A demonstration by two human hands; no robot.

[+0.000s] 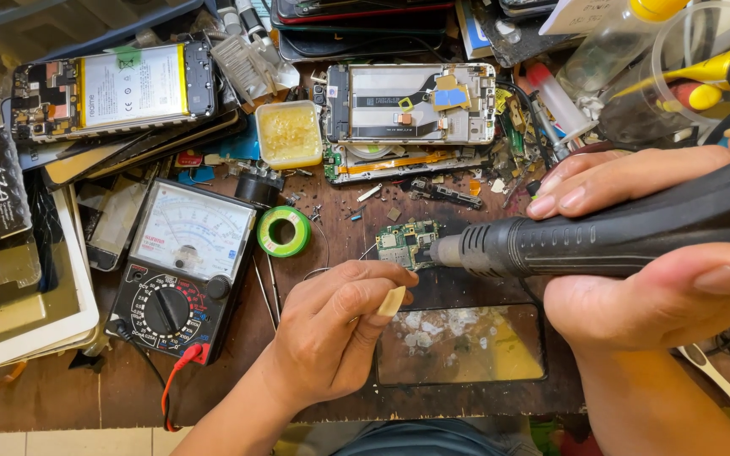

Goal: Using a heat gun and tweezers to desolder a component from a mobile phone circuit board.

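Near the middle of the frame, a small green circuit board (408,243) lies on a cluttered wooden workbench (61,397). From the right edge, the right hand (635,245) has its fingers wrapped around a thick black hot-air tool (610,236), whose metal nozzle points left and sits just beside the board's right edge. At lower centre the left hand (335,333) rests just below the board, its fingers curled in a pinch; what they hold cannot be made out. Left of that hand sits a black dial meter (181,270) with a red lead, and a green tape roll (284,230) lies just beside it. Above the board lies an opened phone (411,103), with a small yellow tub (289,133) to its left.
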